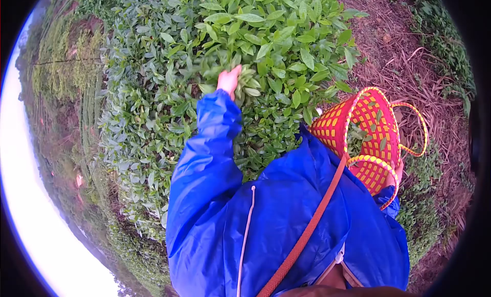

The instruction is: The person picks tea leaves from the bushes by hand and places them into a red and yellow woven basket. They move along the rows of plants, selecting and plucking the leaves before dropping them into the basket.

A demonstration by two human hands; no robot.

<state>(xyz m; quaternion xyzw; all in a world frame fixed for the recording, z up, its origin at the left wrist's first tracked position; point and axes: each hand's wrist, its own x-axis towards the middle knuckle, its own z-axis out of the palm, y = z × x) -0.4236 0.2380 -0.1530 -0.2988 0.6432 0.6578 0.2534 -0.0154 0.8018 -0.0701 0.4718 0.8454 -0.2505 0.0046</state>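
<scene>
My left hand (228,82) reaches into the bush, its fingers closed around leafy shoots. The leaves (249,83) beside it are partly smeared by motion, and some fingers are hidden among them. A red and yellow woven basket (327,124) hangs at my right side with its mouth facing me. Several loose green leaves (369,138) lie inside it. My right hand (399,172) is against the basket's outer right wall, near the lower rim handle, and seems to grip it; the basket hides most of its fingers.
Dense green bushes (148,92) fill the middle and left. On the right the ground (378,46) is covered with dry brown grass, with green weeds (419,194) along it. A brown strap (307,230) crosses my blue jacket (204,235). A terraced slope (66,92) shows at far left.
</scene>
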